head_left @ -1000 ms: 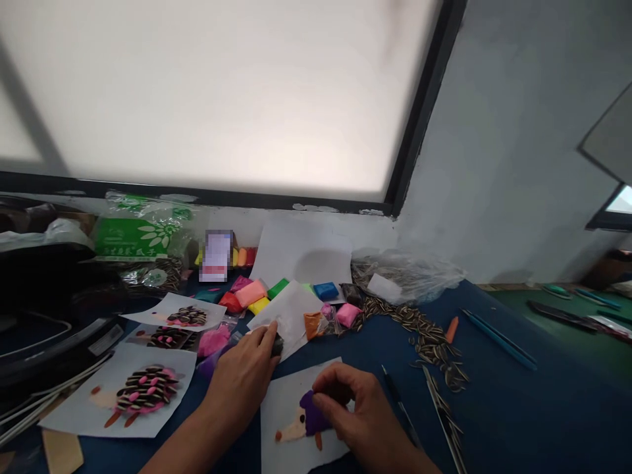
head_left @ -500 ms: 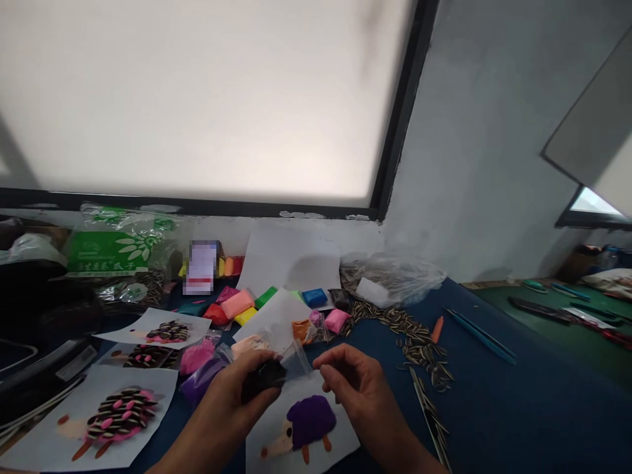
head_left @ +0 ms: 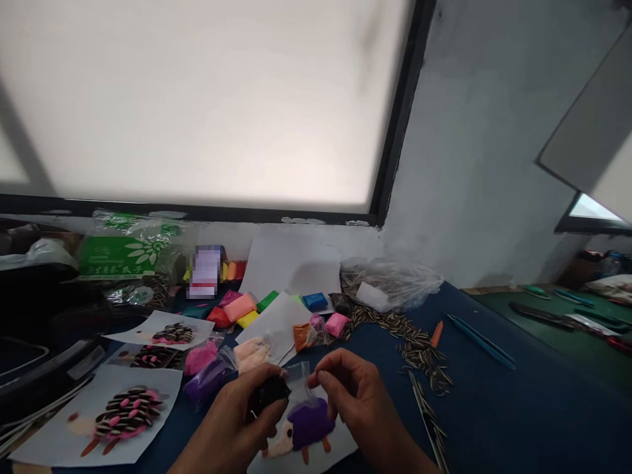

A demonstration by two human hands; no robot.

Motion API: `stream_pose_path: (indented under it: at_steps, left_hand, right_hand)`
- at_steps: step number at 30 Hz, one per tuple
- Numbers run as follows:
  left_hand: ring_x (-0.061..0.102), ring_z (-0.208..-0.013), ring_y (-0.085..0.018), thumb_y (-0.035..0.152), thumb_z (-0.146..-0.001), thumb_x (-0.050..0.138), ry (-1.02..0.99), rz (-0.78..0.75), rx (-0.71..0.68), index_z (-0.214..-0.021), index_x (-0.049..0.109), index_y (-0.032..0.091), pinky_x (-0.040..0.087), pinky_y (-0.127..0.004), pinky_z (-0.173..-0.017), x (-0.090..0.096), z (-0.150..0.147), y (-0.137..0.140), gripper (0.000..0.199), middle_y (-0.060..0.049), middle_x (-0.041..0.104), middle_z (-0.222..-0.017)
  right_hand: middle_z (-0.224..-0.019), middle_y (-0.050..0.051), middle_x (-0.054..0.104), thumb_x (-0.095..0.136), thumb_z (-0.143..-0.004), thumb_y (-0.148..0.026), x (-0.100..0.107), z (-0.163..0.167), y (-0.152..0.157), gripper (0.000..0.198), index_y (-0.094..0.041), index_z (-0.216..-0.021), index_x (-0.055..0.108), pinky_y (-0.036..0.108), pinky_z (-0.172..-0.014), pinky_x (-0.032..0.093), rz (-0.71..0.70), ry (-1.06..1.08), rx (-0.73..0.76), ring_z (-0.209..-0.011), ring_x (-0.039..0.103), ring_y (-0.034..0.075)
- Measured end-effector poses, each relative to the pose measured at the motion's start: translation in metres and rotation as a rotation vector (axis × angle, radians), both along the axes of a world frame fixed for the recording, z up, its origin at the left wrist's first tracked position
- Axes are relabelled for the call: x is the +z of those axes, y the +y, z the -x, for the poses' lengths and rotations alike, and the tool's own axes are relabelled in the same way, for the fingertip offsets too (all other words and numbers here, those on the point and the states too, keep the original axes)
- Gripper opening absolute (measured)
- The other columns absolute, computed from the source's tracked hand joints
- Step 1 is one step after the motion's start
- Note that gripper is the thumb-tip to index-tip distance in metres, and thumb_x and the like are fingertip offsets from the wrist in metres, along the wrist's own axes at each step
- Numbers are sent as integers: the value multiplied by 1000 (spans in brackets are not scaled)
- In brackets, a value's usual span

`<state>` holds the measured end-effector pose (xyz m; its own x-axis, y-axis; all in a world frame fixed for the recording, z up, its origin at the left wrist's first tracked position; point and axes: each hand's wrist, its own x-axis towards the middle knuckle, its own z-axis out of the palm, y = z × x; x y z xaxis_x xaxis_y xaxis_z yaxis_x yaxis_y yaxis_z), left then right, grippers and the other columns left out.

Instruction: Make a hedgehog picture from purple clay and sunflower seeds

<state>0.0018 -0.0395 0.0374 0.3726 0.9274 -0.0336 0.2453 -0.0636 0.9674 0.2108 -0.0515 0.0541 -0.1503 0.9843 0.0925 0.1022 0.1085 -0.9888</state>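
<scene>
My left hand [head_left: 241, 411] is closed around a lump of black clay [head_left: 273, 393] in a clear plastic bag [head_left: 298, 382]. The bag's loose end sticks out to the right. At that edge, the thumb and forefinger of my right hand [head_left: 348, 388] are pinched together on the plastic, the other fingers curled. Below both hands lies a sheet with a clay hedgehog [head_left: 311, 424], its body purple, its face pale and its feet brown; the left hand covers part of the sheet.
Finished hedgehog pictures with seeds [head_left: 129, 413] lie on the left. Coloured clay packs [head_left: 240, 307] and white paper [head_left: 291, 263] stand behind. Sunflower seeds [head_left: 415, 342], an orange stick [head_left: 437, 334], blue tweezers [head_left: 481, 339] and a metal tool [head_left: 427, 418] lie to the right.
Both hands have moved slightly lower and right. The bag's loose end now hangs over the purple hedgehog's top, and my right fingertips have come against its edge. The view has shifted a little.
</scene>
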Motion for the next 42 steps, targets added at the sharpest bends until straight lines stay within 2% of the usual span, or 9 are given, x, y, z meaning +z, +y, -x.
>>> stream_pose_path:
  at_steps: [5,9,18,25,27,29,33,35,42]
  left_hand:
    - [64,-64,-17,37,-87,71,-216,124,-87,-104,67,17,56,-28,-59,1,2,-2,26,3,62,-75]
    - [65,-64,-15,37,-87,75,-327,194,-134,-105,70,19,55,-26,-59,1,3,-1,26,4,64,-77]
    - [67,-59,-14,57,-79,83,-453,300,-130,-97,70,18,52,-21,-51,-7,-3,0,44,3,66,-69]
    - [63,-47,-12,67,-65,88,-486,423,-87,-90,65,18,45,-18,-42,-12,-9,0,60,5,64,-58]
    - [62,-45,-11,68,-64,87,-472,434,-61,-89,65,18,43,-18,-41,-9,-12,-1,60,5,66,-60]
    - [61,-44,-10,68,-63,88,-441,433,-56,-89,66,18,42,-17,-40,-6,-13,-1,61,5,66,-59]
    - [63,-46,-10,68,-68,84,-386,372,-109,-89,69,17,42,-18,-44,-6,-11,-2,57,3,68,-60]
    - [66,-51,-12,67,-70,84,-372,346,-135,-90,70,17,42,-18,-47,-7,-9,-2,56,2,71,-63]
    - [59,-52,-11,64,-65,89,-372,428,-72,-84,71,15,39,-21,-52,5,-7,-7,56,-4,75,-61]
  right_hand:
    - [-77,4,69,66,-86,-44,-4,4,0,28,-17,-84,61,22,-47,41,90,34,65,-48,49,9]
    - [-67,-1,60,67,-82,-37,-5,5,-2,20,-18,-81,63,22,-47,39,66,-25,37,-50,48,10]
    - [-58,-6,47,67,-85,-33,-2,6,-8,19,-20,-72,62,24,-49,32,-146,-247,-4,-51,41,11]
    - [-77,-3,49,65,-75,-16,-3,5,-9,14,-22,-78,53,26,-56,32,-449,-401,-76,-58,38,11]
    - [-78,-3,50,69,-69,-13,2,4,-9,25,-22,-86,52,26,-58,33,-379,-411,-80,-61,42,13]
    - [-79,-3,54,71,-64,-11,8,5,-8,36,-22,-94,53,25,-59,37,-190,-369,-15,-64,49,14]
    - [-66,-5,55,71,-65,-13,15,6,-7,20,-20,-74,55,24,-56,38,178,-171,162,-61,53,13]
    - [-62,-6,54,72,-64,-14,14,6,-7,20,-20,-68,53,24,-57,39,237,-78,201,-60,53,12]
    - [-72,-2,66,73,-61,-8,13,1,-6,25,-18,-79,57,29,-70,49,334,104,311,-70,65,16]
